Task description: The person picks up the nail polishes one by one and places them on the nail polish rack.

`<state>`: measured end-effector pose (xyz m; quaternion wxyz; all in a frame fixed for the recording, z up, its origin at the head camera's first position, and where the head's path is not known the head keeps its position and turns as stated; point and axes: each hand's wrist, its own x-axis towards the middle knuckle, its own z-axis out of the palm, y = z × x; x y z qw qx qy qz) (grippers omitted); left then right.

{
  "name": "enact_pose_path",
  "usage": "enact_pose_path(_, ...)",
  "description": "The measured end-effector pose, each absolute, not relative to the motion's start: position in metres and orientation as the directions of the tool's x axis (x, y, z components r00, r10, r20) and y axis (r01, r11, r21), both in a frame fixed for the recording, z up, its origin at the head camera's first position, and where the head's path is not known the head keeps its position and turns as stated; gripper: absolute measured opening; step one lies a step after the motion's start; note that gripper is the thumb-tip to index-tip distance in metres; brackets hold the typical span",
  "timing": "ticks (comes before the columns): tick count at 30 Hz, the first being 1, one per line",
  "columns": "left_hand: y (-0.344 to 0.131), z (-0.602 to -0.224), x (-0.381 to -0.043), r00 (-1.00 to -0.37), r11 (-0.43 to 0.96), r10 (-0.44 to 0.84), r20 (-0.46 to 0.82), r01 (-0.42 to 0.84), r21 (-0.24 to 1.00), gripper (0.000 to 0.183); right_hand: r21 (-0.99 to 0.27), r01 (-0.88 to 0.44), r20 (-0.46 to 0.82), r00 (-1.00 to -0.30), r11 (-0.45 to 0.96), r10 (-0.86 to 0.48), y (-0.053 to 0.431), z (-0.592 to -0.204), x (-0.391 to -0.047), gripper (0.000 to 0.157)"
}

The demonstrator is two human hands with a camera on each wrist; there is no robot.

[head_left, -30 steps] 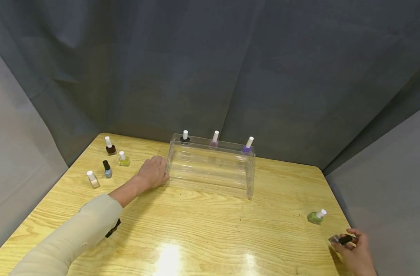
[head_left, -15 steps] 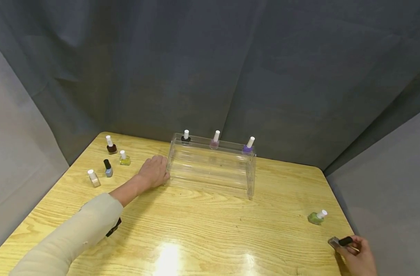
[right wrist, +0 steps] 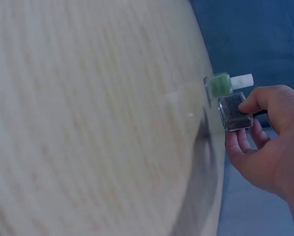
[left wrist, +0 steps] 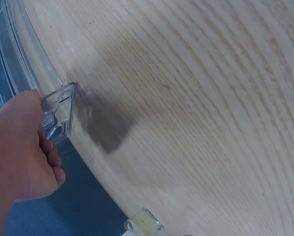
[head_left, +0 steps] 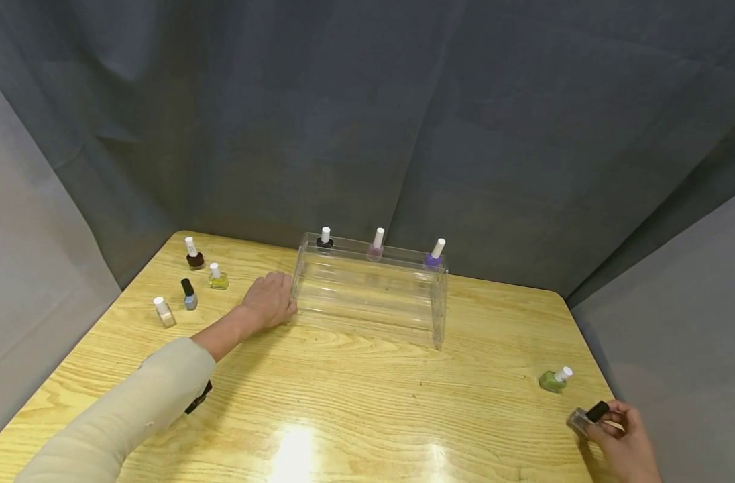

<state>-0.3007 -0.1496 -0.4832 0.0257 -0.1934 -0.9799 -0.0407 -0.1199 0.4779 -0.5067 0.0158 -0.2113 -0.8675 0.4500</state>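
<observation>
At the left end of a clear stepped display rack (head_left: pixel 367 295), my left hand (head_left: pixel 269 300) grips the side panel. The left wrist view shows its fingers curled by the rack's end (left wrist: pixel 63 110). My right hand (head_left: pixel 624 439) pinches a nail polish bottle (head_left: pixel 579 421) with a black cap, tilted, near the table's right edge. Dark grey glitter shows in that bottle (right wrist: pixel 234 110) in the right wrist view, with the thumb on its face. Just beyond it stands a green nail polish bottle (head_left: pixel 551 382) with a white cap.
Black (head_left: pixel 324 243), pale pink (head_left: pixel 375 250) and purple (head_left: pixel 433 259) polish bottles stand along the rack's top tier. To the left are dark red (head_left: pixel 195 260), yellow (head_left: pixel 219 280), light blue (head_left: pixel 190 301) and cream (head_left: pixel 165 316) bottles. Dark curtains (head_left: pixel 367 121) hang behind the wooden table (head_left: pixel 367 396).
My right hand has shifted the grey glitter bottle slightly left and changed its tilt between the fingers. The left hand and the rack stay in place.
</observation>
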Motion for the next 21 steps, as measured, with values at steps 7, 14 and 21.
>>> enact_pose_path(7,-0.15,-0.484,-0.302,-0.926,0.923,0.373,0.063,0.377,0.078,0.022,-0.812,0.177,-0.042,-0.968,0.556,0.247,0.467,-0.494,-0.12,0.037)
enact_pose_path(14,-0.15,-0.484,-0.301,-0.925,0.923,0.376,0.047,0.379,0.072,0.023,-0.855,0.125,-0.046,-0.985,0.503,0.166,0.452,-0.474,-0.125,0.039)
enact_pose_path(21,-0.15,-0.485,-0.302,-0.923,0.922,0.377,0.077,0.382,0.062,0.023,-0.883,-0.054,0.084,-0.996,0.467,0.043,0.431,-0.46,-0.132,0.048)
